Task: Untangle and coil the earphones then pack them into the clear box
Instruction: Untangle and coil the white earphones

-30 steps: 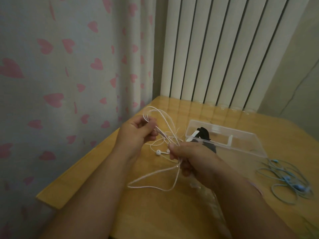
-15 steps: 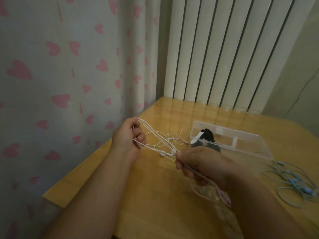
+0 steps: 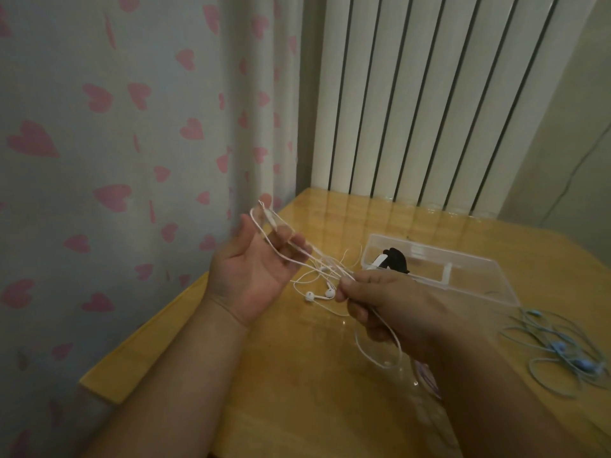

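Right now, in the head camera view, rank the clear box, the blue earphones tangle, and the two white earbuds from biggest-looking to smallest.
1. clear box, widest spread across the table.
2. blue earphones, a loose tangle covering somewhat less area, though part runs off the right edge, so this is unsure.
3. white earbuds, tiny by comparison.

no text, label, brand, number or sign can be read anywhere in this view
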Motion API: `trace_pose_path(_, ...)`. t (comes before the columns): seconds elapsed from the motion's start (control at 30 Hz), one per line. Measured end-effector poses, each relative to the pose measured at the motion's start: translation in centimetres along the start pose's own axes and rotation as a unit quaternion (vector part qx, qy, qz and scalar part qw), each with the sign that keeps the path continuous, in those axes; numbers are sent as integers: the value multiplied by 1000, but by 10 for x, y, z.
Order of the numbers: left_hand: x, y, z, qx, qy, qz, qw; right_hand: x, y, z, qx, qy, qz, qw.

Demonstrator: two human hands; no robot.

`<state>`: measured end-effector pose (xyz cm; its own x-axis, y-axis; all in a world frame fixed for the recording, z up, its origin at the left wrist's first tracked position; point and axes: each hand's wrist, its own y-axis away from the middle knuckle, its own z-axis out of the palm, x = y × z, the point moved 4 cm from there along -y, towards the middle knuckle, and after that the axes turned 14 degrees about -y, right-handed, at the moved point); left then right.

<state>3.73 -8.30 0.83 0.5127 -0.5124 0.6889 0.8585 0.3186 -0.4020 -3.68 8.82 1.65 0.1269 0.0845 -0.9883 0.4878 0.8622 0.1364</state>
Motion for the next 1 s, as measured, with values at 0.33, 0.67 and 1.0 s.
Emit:
trace_pose_path(0.33, 6, -5, -27, 209, 10, -1, 978, 6, 7, 0, -61, 173, 70, 981)
trace_pose_path(0.67, 5, -5, -23, 217, 62, 19, 974, 13, -5, 7, 64, 409, 22, 910)
trace_pose_path(1.0, 5, -7, -21, 226, 116, 45, 966, 30, -15, 32, 57, 383, 11, 922)
